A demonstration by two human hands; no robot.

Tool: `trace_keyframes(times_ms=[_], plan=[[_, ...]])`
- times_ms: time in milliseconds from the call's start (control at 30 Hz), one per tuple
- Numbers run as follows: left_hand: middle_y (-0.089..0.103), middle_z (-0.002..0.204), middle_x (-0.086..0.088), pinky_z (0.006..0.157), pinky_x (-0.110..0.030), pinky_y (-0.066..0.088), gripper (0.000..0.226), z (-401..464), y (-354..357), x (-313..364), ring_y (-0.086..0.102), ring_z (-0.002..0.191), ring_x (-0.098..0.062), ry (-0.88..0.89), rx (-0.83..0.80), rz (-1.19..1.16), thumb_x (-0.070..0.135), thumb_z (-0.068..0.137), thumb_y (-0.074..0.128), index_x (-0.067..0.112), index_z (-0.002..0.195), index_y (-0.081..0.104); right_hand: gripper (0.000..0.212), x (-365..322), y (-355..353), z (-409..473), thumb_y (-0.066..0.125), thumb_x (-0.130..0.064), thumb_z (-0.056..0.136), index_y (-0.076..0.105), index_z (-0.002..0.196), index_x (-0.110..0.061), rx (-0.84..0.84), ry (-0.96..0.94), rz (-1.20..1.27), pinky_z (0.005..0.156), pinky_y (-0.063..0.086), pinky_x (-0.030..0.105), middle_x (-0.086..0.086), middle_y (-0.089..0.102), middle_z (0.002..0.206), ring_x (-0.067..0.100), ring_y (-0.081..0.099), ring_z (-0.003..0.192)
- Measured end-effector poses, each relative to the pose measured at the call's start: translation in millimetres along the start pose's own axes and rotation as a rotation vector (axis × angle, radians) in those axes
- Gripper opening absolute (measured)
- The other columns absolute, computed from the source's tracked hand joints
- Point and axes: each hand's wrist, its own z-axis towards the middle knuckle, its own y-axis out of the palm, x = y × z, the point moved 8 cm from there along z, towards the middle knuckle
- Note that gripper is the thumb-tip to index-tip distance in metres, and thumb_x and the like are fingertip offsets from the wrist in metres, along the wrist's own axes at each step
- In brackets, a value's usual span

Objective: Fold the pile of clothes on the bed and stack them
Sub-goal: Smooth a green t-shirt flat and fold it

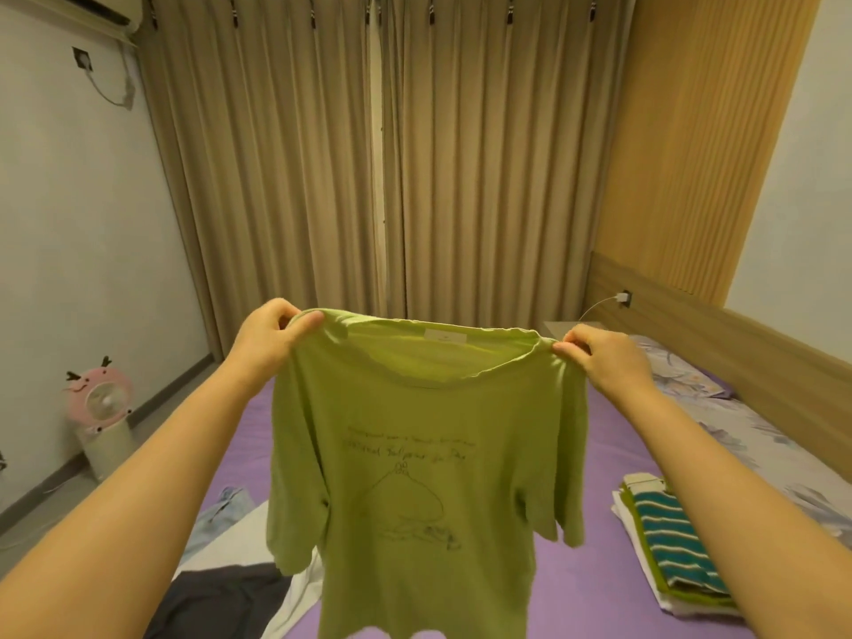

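Green T-shirt held up by its shoulders, ready to be laid out for folding.

The left hand (272, 334) and the right hand (599, 357) are spread well apart, each pinching a shoulder of the green T-shirt (415, 477) beside the collar, so the shirt hangs flat and open in the air between them, probably to shake out creases and square it up. Below the hands lies the purple bed (594, 454). Under the right forearm sits the stack of folded clothes (668, 546), a teal striped piece on top, within easy reach for the next addition. Under the left forearm lie the unfolded clothes (230, 592), dark, white and pale blue.
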Motion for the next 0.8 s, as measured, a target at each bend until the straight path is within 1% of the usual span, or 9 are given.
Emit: trace_keyframes(times_ms=[133, 200, 233, 367, 500, 567, 633, 733, 800], plan=[[0.053, 0.078, -0.003, 0.056, -0.026, 0.038, 0.022, -3.7, 0.2, 4.7, 0.046, 0.068, -0.014, -0.03, -0.005, -0.19, 0.032, 0.092, 0.061, 0.009, 0.091, 0.06, 0.009, -0.8, 8.5, -11.3, 0.055, -0.016, 0.094, 0.065, 0.093, -0.017, -0.11, 0.006, 0.16, 0.057, 0.045, 0.023, 0.004, 0.065, 0.087, 0.014, 0.057, 0.064], [0.057, 0.085, -0.007, 0.061, -0.029, 0.042, 0.021, -3.8, -0.8, 6.1, 0.051, 0.074, -0.017, -0.043, -0.018, -0.246, 0.03, 0.094, 0.058, 0.009, 0.097, 0.062, 0.013, 0.7, 9.0, -16.0, 0.051, -0.011, 0.095, 0.062, 0.094, -0.017, -0.091, 0.075, 0.224, 0.056, 0.054, 0.034, 0.001, 0.062, 0.084, 0.021, 0.061, 0.059], [0.059, 0.087, -0.008, 0.064, -0.03, 0.043, 0.02, -3.7, -2.3, 6.2, 0.052, 0.077, -0.018, -0.05, -0.018, -0.277, 0.028, 0.095, 0.057, 0.009, 0.099, 0.062, 0.014, 0.6, 6.6, -17.4, 0.05, -0.01, 0.095, 0.062, 0.093, -0.017, -0.05, 0.1, 0.244, 0.056, 0.054, 0.035, 0.0, 0.062, 0.082, 0.022, 0.061, 0.06], [0.061, 0.079, 0.002, 0.059, -0.024, 0.044, 0.013, -2.8, -13.8, 1.3, 0.054, 0.071, -0.01, -0.066, 0.025, -0.342, 0.024, 0.094, 0.059, 0.013, 0.094, 0.065, 0.012, -5.2, 6.9, -20.5, 0.048, -0.006, 0.094, 0.057, 0.094, -0.015, 0.039, 0.217, 0.495, 0.041, 0.048, 0.019, 0.005, 0.059, 0.089, 0.017, 0.057, 0.077], [0.059, 0.074, 0.005, 0.058, -0.023, 0.041, 0.012, -5.2, -27.0, -7.8, 0.053, 0.067, -0.007, -0.071, 0.084, -0.328, 0.03, 0.093, 0.06, 0.023, 0.084, 0.064, 0.01, -14.9, 10.2, -23.6, 0.046, -0.01, 0.096, 0.053, 0.095, -0.018, 0.048, 0.295, 0.642, 0.04, 0.05, 0.023, -0.003, 0.047, 0.088, 0.013, 0.051, 0.079], [0.059, 0.075, 0.005, 0.062, -0.025, 0.043, 0.012, -8.3, -32.6, -12.0, 0.053, 0.07, -0.009, -0.053, 0.09, -0.291, 0.032, 0.093, 0.06, 0.025, 0.084, 0.065, 0.016, -21.2, 7.3, -26.5, 0.046, -0.012, 0.096, 0.053, 0.089, -0.024, 0.076, 0.303, 0.687, 0.041, 0.051, 0.024, -0.003, 0.046, 0.089, 0.013, 0.05, 0.079], [0.059, 0.076, 0.006, 0.065, -0.03, 0.044, 0.012, -10.7, -38.3, -15.7, 0.054, 0.073, -0.013, -0.03, 0.077, -0.144, 0.035, 0.092, 0.059, 0.026, 0.087, 0.066, 0.021, -26.1, 2.5, -32.7, 0.045, -0.011, 0.097, 0.053, 0.086, -0.027, 0.127, 0.306, 0.709, 0.04, 0.05, 0.023, 0.001, 0.048, 0.089, 0.015, 0.052, 0.078], [0.057, 0.08, 0.007, 0.065, -0.031, 0.039, 0.011, -17.3, -46.7, -17.6, 0.053, 0.08, -0.016, -0.005, 0.051, 0.167, 0.037, 0.092, 0.057, 0.031, 0.085, 0.064, 0.012, -31.5, -8.2, -48.6, 0.043, -0.014, 0.099, 0.052, 0.097, -0.022, 0.217, 0.294, 0.617, 0.04, 0.05, 0.023, 0.005, 0.052, 0.093, 0.014, 0.055, 0.072], [0.06, 0.086, 0.006, 0.068, -0.033, 0.042, 0.014, -24.5, -48.4, -19.8, 0.055, 0.081, -0.018, -0.021, 0.034, 0.211, 0.036, 0.095, 0.053, 0.027, 0.089, 0.062, 0.012, -38.1, -14.4, -60.4, 0.039, -0.017, 0.1, 0.05, 0.103, -0.02, 0.248, 0.257, 0.478, 0.044, 0.049, 0.031, 0.007, 0.055, 0.09, 0.021, 0.056, 0.072]])
